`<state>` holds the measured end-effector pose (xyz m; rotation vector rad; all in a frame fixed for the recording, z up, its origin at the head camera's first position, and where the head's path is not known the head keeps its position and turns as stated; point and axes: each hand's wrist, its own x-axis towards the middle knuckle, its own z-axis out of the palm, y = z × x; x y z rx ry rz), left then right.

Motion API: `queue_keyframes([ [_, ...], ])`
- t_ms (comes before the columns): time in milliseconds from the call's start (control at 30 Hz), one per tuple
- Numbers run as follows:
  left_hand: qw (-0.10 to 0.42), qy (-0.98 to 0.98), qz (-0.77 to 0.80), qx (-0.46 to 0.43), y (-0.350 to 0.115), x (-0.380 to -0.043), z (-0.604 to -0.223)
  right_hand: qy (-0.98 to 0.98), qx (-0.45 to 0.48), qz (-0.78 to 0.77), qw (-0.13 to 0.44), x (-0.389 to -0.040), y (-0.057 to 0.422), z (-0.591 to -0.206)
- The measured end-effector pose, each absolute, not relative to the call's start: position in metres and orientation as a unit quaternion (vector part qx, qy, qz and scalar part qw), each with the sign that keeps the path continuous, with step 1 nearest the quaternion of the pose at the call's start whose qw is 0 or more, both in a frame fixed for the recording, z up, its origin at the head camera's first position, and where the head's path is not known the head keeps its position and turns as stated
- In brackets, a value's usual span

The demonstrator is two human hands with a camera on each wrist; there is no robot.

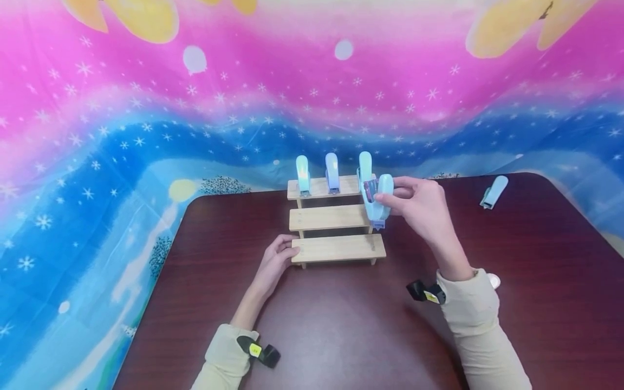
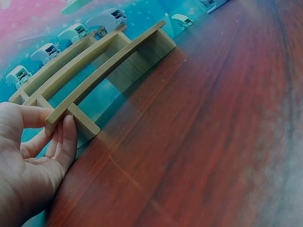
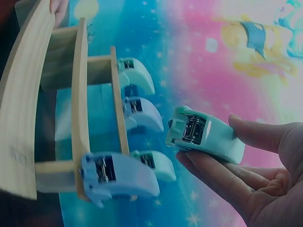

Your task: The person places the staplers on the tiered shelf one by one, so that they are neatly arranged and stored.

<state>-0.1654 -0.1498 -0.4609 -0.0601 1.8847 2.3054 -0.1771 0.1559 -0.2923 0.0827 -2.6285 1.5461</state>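
My right hand (image 1: 421, 208) holds a mint-green plastic spring clip (image 3: 215, 137) between thumb and fingers, its metal coil showing in the right wrist view. The held clip is close to the right end of a three-tier wooden stand (image 1: 338, 248). A blue-purple clip (image 3: 128, 176) stands on the middle tier's right end, partly behind the held one in the head view. Along the top tier stand a mint clip (image 1: 303, 172), a lilac clip (image 1: 332, 170) and another mint clip (image 1: 364, 164). At the lowest tier's left end, my left hand (image 1: 275, 262) pinches the board.
Toward the back right of the dark red table (image 1: 341, 325) lies another mint clip (image 1: 496, 190). A white round object (image 1: 494, 280) shows beside my right sleeve. Behind the table hangs a pink and blue patterned cloth (image 1: 273, 70).
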Motion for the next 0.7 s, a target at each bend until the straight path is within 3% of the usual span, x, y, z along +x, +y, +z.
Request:
queue_keyframes([
  [700, 0.081, 0.630, 0.772, -0.020, -0.149, -0.164, -0.459, -0.896, 0.091, 0.423, 0.101, -0.189, 0.096, -0.335],
])
